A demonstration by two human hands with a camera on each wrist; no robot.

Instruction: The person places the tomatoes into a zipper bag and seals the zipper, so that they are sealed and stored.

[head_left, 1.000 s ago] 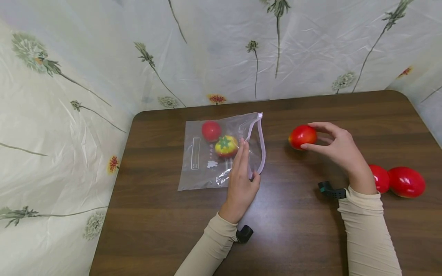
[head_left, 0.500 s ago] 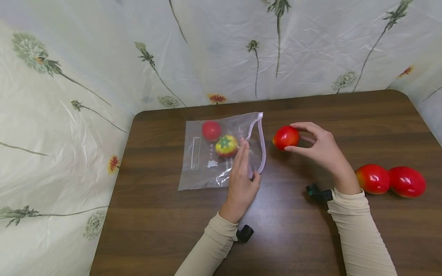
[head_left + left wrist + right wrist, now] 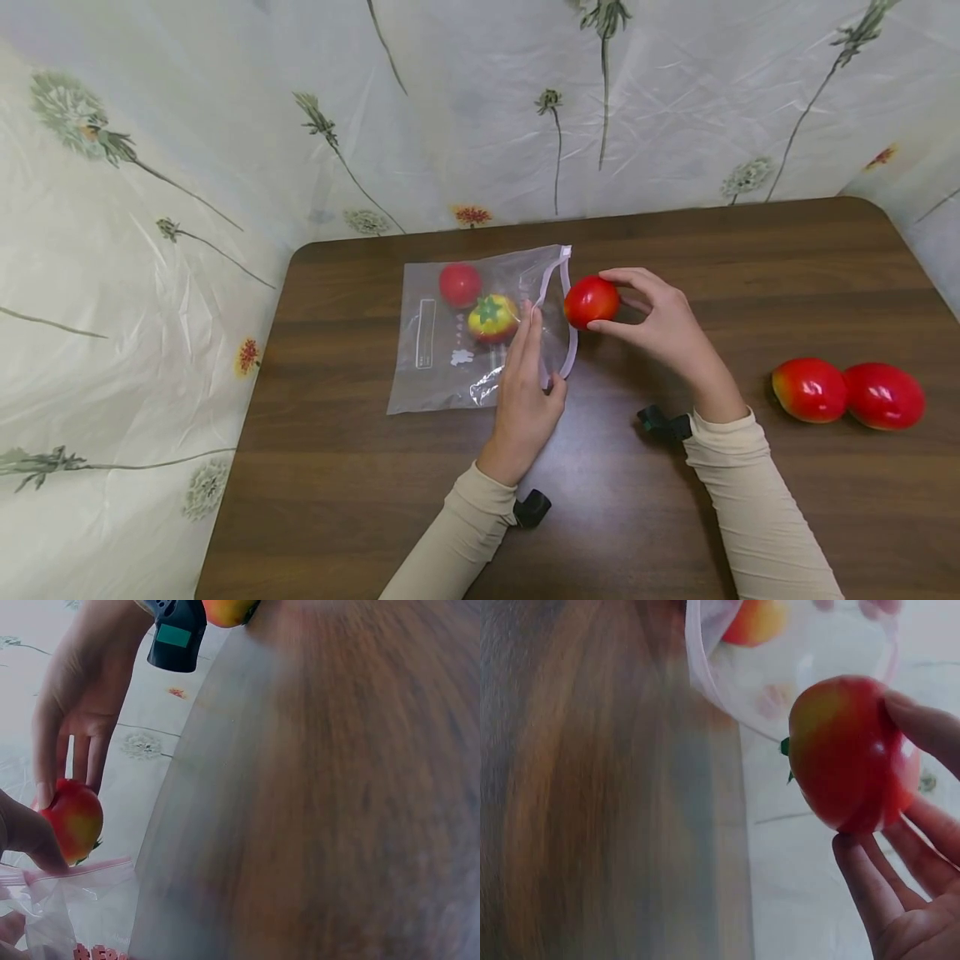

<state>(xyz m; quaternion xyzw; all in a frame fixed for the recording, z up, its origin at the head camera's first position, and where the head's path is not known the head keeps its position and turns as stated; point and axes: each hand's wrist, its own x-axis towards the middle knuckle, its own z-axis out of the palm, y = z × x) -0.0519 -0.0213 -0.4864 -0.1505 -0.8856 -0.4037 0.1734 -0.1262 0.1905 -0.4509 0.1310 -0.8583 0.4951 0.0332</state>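
Observation:
My right hand [image 3: 660, 321] pinches a glossy red tomato [image 3: 591, 302] between thumb and fingers, level with the mouth of a clear zip bag [image 3: 427, 392]. The tomato has a yellowish patch and a green calyx, seen in the right wrist view [image 3: 851, 754]. Through the plastic show two more tomatoes: a red one [image 3: 460, 285] and a yellow-red one [image 3: 492, 318] with its green calyx up. My left hand [image 3: 522, 417] holds the bag at its mouth, fingers long over the upper layer and thumb at the near rim. The pink zip strip [image 3: 572, 346] bows outward.
Two more red tomatoes [image 3: 810, 390] [image 3: 885, 396] lie side by side on the brown wooden table [image 3: 360, 500] at the right. A flower-printed sheet [image 3: 480, 108] rises behind the table's far edge. A dark wrist camera [image 3: 663, 423] sits on each forearm.
The right hand has carried its tomato leftward across the table to the bag's mouth, uncovering the two tomatoes at the right. The left hand and bag have stayed in place.

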